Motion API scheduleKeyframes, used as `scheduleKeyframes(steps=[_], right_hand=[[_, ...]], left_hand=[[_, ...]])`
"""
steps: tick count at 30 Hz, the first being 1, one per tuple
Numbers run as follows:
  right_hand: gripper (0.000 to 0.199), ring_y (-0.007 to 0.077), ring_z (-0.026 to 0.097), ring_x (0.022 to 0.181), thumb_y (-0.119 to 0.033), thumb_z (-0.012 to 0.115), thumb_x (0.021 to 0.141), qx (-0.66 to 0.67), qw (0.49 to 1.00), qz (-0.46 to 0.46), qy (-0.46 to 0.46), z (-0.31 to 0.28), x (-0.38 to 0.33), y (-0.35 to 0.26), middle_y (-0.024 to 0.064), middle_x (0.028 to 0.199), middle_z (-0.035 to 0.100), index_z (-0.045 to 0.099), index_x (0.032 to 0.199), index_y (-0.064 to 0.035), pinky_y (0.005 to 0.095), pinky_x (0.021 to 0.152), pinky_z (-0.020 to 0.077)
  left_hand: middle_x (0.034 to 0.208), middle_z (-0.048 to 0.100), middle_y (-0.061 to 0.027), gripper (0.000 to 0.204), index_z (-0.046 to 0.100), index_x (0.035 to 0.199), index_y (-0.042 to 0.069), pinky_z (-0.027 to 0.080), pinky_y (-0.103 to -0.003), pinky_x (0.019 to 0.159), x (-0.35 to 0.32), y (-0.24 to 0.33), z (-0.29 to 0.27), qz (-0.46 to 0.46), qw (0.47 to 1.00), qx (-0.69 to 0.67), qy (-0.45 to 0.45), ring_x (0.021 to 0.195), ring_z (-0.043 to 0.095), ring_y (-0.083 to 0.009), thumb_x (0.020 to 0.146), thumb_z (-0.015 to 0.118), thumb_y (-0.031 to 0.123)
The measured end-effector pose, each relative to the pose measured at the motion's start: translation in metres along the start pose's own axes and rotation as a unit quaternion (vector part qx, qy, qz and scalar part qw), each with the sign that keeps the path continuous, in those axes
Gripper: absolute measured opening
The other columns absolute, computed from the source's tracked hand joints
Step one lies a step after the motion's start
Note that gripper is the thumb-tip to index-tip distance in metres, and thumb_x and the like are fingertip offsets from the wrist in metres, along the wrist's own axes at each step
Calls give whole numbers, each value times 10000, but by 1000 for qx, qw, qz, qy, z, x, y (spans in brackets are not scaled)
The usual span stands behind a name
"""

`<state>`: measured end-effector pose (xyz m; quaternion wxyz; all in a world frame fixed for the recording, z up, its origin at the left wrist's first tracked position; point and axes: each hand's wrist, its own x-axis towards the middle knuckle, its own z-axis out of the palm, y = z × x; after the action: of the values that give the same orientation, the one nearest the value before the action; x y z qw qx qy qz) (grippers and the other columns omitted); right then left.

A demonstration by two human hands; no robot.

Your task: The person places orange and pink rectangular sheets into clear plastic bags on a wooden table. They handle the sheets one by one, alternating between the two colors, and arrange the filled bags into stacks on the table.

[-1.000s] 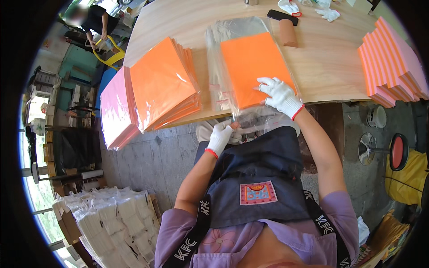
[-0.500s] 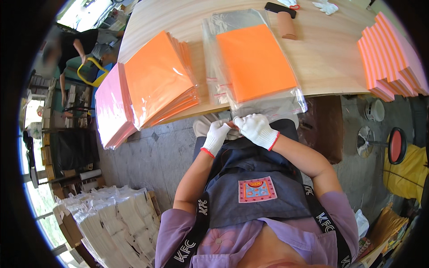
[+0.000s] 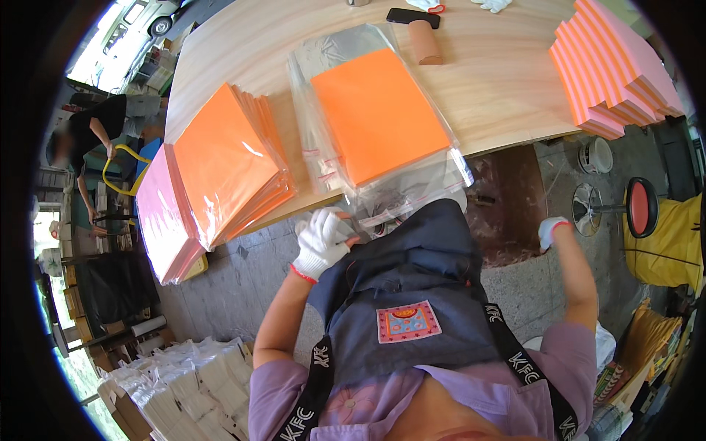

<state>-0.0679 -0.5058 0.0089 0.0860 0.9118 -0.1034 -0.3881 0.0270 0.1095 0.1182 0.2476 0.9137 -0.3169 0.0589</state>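
Observation:
My left hand [image 3: 322,241], in a white knit glove with bare thumb and fingertip, is above my lap near the table's front edge. Its fingers are loosely bent, thumb apart, with nothing visible in them. Far out to the right, my gloved right hand [image 3: 553,232] hangs beside a reddish-brown container [image 3: 507,213]; its fingers are mostly hidden. On the table an orange sheet or stack [image 3: 382,117] lies on clear plastic bags [image 3: 346,48] that overhang the front edge. Left of it are bagged orange packs [image 3: 228,165] and bagged pink packs [image 3: 168,213].
A layered pink and orange stack [image 3: 614,73] stands at the table's right. A black phone [image 3: 413,18] and a brown cylindrical block [image 3: 425,42] lie at the back. A round-seated red stool [image 3: 642,207] and white bucket [image 3: 596,156] are right. Another person [image 3: 103,128] works at far left.
My hands have parted from where they met over my lap. The right has swung far right toward the brown container; the left has moved slightly left. The view has shifted, too.

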Motion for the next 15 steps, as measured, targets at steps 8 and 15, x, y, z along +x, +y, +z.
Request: scheduleKeyframes(steps=[8,15], right_hand=[[618,241,532,1256,-254,825,645,37,739,-327,588,-185,-8,-167,77,1394,541,647,1230,-169,439,1044,443],[271,246,653,875,-115,825,710,105,552,-544,623,-200,21,-198,12,972,658,706,953,-138,395,753,546]], left_hand=[[1185,617,-74,482,628,1167,130,504,-550,895,74,-20,19,289,942,142,95,1034,599,-317,705,754,77],[1091,702,-52,181,699,894,89,510,-487,899,53,-14,15,199,970,98,97,1040,626,-304,719,740,110]])
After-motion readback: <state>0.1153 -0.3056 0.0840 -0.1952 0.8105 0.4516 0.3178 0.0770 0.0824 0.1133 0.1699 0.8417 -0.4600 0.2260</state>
